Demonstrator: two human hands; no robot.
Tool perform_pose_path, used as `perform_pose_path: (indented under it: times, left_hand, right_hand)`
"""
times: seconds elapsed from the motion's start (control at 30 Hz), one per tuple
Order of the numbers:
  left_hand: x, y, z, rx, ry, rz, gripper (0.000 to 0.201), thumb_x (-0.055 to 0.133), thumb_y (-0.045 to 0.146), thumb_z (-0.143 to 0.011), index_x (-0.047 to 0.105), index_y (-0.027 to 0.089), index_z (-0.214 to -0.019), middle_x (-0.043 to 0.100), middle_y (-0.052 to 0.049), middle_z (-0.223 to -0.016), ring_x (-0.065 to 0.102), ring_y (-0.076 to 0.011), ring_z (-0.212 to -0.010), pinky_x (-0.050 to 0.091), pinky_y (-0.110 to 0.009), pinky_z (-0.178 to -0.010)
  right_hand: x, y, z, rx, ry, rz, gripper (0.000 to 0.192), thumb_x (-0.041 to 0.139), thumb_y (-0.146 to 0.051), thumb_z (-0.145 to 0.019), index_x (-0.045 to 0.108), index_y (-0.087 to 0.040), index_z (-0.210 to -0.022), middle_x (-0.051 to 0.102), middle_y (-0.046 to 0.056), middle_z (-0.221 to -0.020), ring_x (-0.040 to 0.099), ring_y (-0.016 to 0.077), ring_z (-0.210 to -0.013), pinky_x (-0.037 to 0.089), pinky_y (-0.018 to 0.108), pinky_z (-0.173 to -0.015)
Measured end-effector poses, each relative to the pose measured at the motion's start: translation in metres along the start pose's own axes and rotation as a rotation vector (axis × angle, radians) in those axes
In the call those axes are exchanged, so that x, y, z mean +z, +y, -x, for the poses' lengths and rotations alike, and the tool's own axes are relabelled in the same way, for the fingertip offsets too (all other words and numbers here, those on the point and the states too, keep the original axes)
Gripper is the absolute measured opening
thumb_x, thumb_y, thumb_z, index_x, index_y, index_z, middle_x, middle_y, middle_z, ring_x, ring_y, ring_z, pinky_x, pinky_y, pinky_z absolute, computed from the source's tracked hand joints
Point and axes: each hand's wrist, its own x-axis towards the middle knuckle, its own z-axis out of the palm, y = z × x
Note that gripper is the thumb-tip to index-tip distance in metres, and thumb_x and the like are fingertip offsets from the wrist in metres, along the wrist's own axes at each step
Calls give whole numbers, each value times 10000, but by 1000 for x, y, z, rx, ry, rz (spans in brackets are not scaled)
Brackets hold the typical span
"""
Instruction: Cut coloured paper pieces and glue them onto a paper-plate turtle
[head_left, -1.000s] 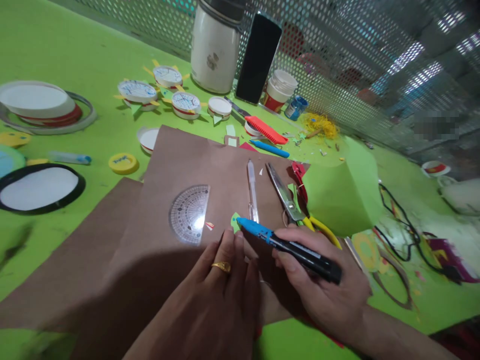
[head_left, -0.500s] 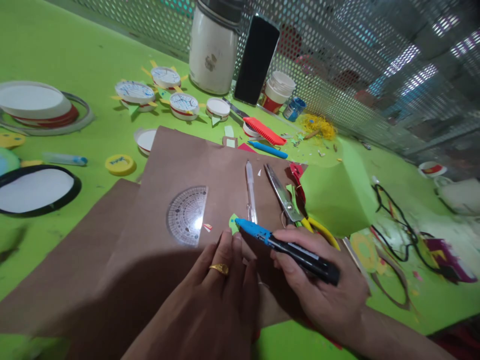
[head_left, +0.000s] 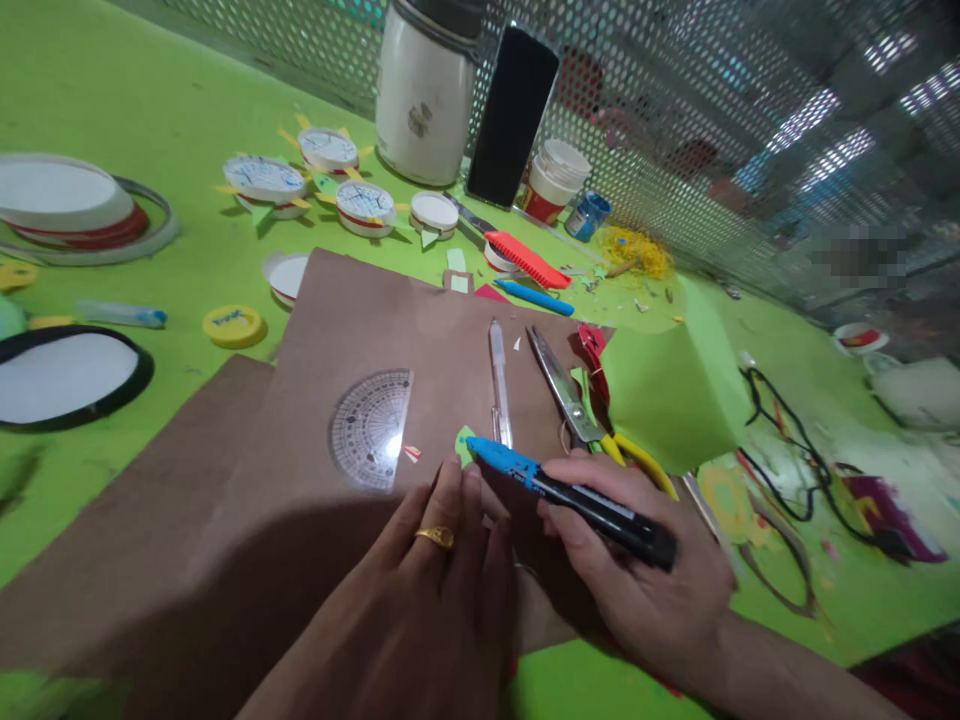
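Lids and rings of white card (head_left: 64, 195) fill the far left of the frame, pushed out to the edge of the green bench (head_left: 150, 90), and a yellow cap (head_left: 234, 326) lies just short of the brown paper (head_left: 352, 330). We keep that sheet spread flat across the lower middle of the frame, over a second brown sheet, so it gives a smooth surface to work on. A clear protractor (head_left: 373, 428) lies on it at centre left, touching nothing else. Just below it, our left hand (head_left: 420, 600) lies open, palm down, fingers together, pressing the paper so that it cannot slide; it grips nothing. A clear pen (head_left: 499, 385) and yellow-handled scissors (head_left: 577, 405) rest on the sheet above our hands, set where we can reach them. Our right hand (head_left: 637, 580), at lower right, is closed around a black marker with a blue cap (head_left: 574, 500). We hold it low and nearly level, its capped end pointing left, just past the left fingertips. A folded green sheet (head_left: 675, 390) lies beyond the scissors, partly over their handles.
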Motion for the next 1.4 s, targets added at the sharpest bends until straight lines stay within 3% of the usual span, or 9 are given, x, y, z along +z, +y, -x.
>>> perform_pose_path:
  times: [0.27, 0.47, 0.77, 0.93, 1.17, 1.4]
  left_hand:
    - [-1, -3, 0, 13, -2, -1, 393, 397, 280, -896, 620, 132, -1184, 657, -120, -1195, 507, -276, -1205, 131, -436, -1127]
    - [1, -2, 1, 8, -20, 8, 380, 415, 281, -887, 641, 137, -1156, 658, -125, -1195, 514, -282, -1199, 101, -441, -1132]
    - [2, -1, 2, 6, -23, 11, 379, 414, 274, -889, 643, 141, -1160, 652, -126, -1196, 507, -280, -1203, 119, -446, -1129]
    - [1, -2, 0, -10, -20, 7, 387, 407, 278, -892, 632, 135, -1172, 649, -132, -1194, 505, -286, -1202, 108, -454, -1129]
    - [1, -2, 1, 11, -21, 36, 367, 422, 295, -896, 623, 145, -1164, 636, -121, -1210, 475, -293, -1234, 89, -447, -1136]
    - [1, 0, 1, -29, 14, 57, 320, 437, 288, -891, 623, 173, -1124, 614, -92, -1234, 412, -282, -1292, 142, -424, -1134]
  right_hand:
    - [0, 2, -1, -48, 9, -8, 331, 656, -176, -818, 598, -247, -1135, 698, -17, -937, 662, 122, -817, 506, 226, -855]
    - [1, 1, -3, -24, 2, -32, 314, 648, -167, -823, 605, -256, -1122, 689, -24, -924, 650, 101, -731, 521, 202, -727]
    - [1, 2, -1, -52, 25, 30, 310, 649, -184, -821, 604, -243, -1122, 695, -18, -928, 657, 117, -750, 517, 238, -810]
    - [1, 1, -2, -30, 4, 2, 317, 650, -173, -820, 602, -253, -1123, 691, -30, -905, 652, 105, -747, 522, 209, -763]
    - [-1, 2, 0, -69, 25, 30, 316, 655, -182, -811, 604, -233, -1119, 699, -11, -913, 666, 125, -815, 507, 230, -860]
    - [-2, -8, -3, -89, 163, 0, 273, 594, -125, -815, 633, -199, -1075, 684, -22, -782, 658, 106, -709, 511, 228, -837]
